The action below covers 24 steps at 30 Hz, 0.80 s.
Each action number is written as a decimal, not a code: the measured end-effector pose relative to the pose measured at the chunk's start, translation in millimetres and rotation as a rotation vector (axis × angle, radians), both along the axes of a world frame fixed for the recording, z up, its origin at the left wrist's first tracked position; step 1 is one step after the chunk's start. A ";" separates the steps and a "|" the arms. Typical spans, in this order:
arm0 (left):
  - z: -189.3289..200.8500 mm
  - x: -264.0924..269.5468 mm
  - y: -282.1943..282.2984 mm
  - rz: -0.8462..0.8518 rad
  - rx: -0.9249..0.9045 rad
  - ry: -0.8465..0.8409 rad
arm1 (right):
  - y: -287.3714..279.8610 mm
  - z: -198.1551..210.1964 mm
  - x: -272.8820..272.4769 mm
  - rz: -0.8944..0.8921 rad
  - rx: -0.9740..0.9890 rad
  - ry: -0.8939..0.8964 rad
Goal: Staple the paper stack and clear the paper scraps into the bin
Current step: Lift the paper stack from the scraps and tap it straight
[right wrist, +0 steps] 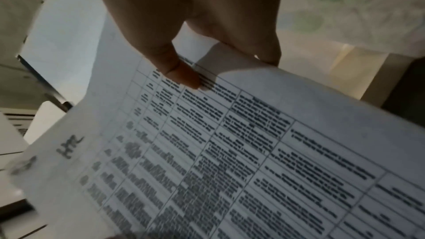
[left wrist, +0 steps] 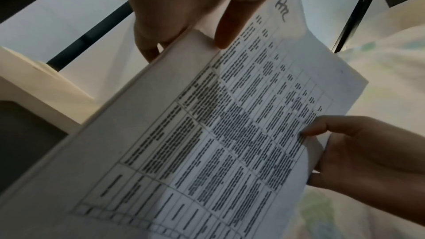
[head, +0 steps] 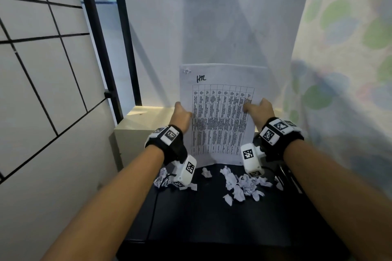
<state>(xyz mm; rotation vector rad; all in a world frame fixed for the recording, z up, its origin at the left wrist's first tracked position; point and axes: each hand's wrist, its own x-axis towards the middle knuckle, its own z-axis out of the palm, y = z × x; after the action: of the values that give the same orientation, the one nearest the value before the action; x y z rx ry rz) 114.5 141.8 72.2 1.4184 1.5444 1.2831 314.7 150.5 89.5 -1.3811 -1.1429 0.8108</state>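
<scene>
A paper stack [head: 218, 116] printed with a table and a handwritten mark at its top stands upright, its bottom edge on the black table [head: 201, 218]. My left hand [head: 180, 113] grips its left edge, thumb on the front and fingers behind, as the left wrist view shows on the paper stack [left wrist: 218, 134]. My right hand [head: 258, 110] pinches the right edge, thumb pressed on the printed face of the paper stack [right wrist: 230, 152]. Torn paper scraps [head: 244, 184] lie scattered on the table just below the sheets, with another clump of scraps [head: 163, 180] under my left wrist.
A cream box-like unit [head: 140, 129] stands behind the table at the left. A black metal frame [head: 125, 48] and a tiled wall [head: 42, 70] rise to the left. A floral curtain [head: 343, 70] hangs at the right. A dark object [head: 288, 178] lies by the table's right edge.
</scene>
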 end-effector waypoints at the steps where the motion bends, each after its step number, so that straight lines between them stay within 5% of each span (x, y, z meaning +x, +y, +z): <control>1: 1.6 0.3 -1.6 0.008 0.013 -0.006 | -1.8 -0.3 0.7 -0.004 0.011 -0.015; 5: 11.3 -1.5 -1.4 0.014 0.050 -0.059 | -9.3 6.1 -1.1 -0.043 0.110 0.011; 17: -14.2 -9.1 1.9 -0.008 -0.013 -0.123 | -10.3 -15.4 4.2 -0.025 -0.054 -0.076; 24: -41.8 -12.5 1.0 -0.081 -0.049 0.006 | -15.8 -34.2 -2.0 0.068 -0.163 -0.088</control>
<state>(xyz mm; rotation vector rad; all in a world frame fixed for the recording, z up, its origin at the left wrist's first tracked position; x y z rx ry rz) 102.0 142.8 30.5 1.4399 1.4967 1.1867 312.7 134.7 55.3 -1.5314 -1.2189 0.9165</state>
